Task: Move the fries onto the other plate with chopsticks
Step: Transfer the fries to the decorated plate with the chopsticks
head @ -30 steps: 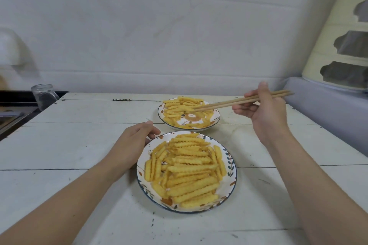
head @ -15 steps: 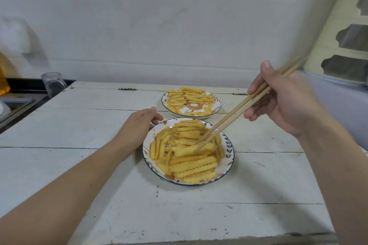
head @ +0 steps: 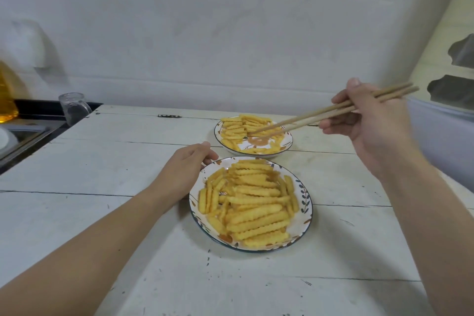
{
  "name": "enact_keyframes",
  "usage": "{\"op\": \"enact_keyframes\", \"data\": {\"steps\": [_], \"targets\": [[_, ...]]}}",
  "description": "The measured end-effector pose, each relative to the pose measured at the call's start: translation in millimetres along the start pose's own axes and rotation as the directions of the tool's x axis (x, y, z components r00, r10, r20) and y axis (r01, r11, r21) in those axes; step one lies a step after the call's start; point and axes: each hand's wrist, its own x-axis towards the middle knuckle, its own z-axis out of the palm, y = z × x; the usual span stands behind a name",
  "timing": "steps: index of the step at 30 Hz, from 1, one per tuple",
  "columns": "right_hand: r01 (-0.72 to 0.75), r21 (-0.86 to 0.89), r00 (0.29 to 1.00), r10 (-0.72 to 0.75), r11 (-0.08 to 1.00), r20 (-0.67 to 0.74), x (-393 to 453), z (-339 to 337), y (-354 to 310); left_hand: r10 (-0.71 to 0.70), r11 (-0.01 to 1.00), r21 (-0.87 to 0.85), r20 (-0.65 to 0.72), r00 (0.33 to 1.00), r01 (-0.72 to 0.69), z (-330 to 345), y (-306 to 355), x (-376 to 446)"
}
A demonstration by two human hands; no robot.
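The right hand (head: 377,123) grips two long wooden chopsticks (head: 331,113), tips over the far leaf-patterned round plate (head: 287,142) of crinkle-cut yellow fries (head: 236,128). Nearer than that plate, the left hand (head: 184,169) curls its fingers on the rim of the full near plate (head: 305,202).

Near plate (head: 305,202) on surface (head: 102,174), far plate (head: 288,140) just behind; glass mug (head: 73,108) far left.

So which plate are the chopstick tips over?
The far plate, the emptier one with bare centre showing; the near plate is piled full.
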Motion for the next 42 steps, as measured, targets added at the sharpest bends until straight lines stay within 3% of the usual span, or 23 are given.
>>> {"op": "enact_keyframes", "data": {"steps": [4, 10, 15, 21, 27, 33, 42], "targets": [[-0.044, -0.075, 0.996, 0.038, 0.996, -0.083, 22, 14, 44, -0.003, 1.000, -0.028, -0.014, 1.000, 0.002, 0, -3, 3], [-0.074, -0.143, 0.997, 0.074, 0.987, -0.005, 35, 34, 81, -0.047, 0.996, -0.081, -0.010, 0.999, 0.046, -3, -7, 10], [-0.059, -0.111, 0.998, 0.060, 0.992, 0.008, 35, 44, 93, -0.045, 0.995, -0.084, 0.001, 0.999, 0.045, -2, -8, 10], [-0.023, 0.023, 0.995, 0.025, 0.999, -0.094, 31, 29, 74, -0.082, 0.991, -0.108, -0.002, 0.997, 0.081, -1, -4, 9], [-0.114, 0.183, 0.990, 0.096, 0.977, 0.101, 15, 16, 47, -0.085, 0.973, -0.218, -0.028, 0.996, 0.077, -5, -4, 12], [-0.127, 0.110, 0.962, 0.095, 0.986, 0.257, 5, 31, 47, -0.086, 0.960, -0.270, -0.033, 0.996, 0.074, -8, -5, 14], [-0.006, 0.147, 1.000, 0.002, 0.989, 0.027, 16, 19, 52, -0.087, 0.967, -0.243, -0.031, 0.996, 0.077, -6, -5, 13]]}}
